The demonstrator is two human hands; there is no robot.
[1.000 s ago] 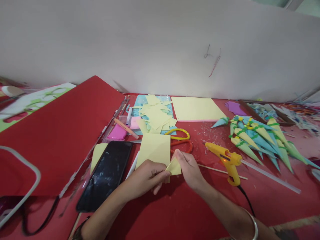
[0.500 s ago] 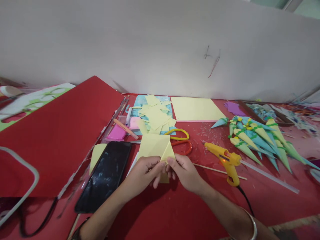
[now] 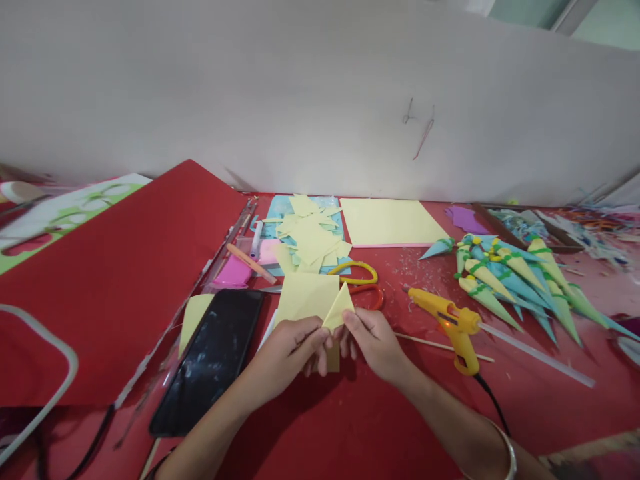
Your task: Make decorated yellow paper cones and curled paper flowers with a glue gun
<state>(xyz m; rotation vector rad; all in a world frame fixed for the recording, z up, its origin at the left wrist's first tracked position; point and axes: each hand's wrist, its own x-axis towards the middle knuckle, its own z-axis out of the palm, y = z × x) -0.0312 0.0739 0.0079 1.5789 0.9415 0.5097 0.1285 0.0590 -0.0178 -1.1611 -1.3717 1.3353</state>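
Note:
Between my two hands is a small folded yellow paper triangle (image 3: 340, 307), its tip pointing up. My left hand (image 3: 295, 347) pinches its lower left corner, and my right hand (image 3: 373, 339) grips its right side with thumb and fingers. Behind and below them lies a larger pale yellow sheet (image 3: 305, 295) on the red table. Scissors with yellow and red handles (image 3: 369, 272) rest just beyond my right hand, their blades partly covered by the sheet. A thin wooden stick (image 3: 440, 345) lies to the right.
A yellow glue gun (image 3: 453, 323) with a clear glue stick lies right, near a pile of green and blue paper cones (image 3: 520, 280). Left are a black phone (image 3: 210, 360) and a red board (image 3: 125, 287). Yellow paper scraps (image 3: 313, 233) and a yellow pad (image 3: 390, 222) lie at the back.
The paper triangle has tilted slightly and shifted a little to the right in my fingers. My right hand's thumb has moved higher along its right side. The view has shifted slightly.

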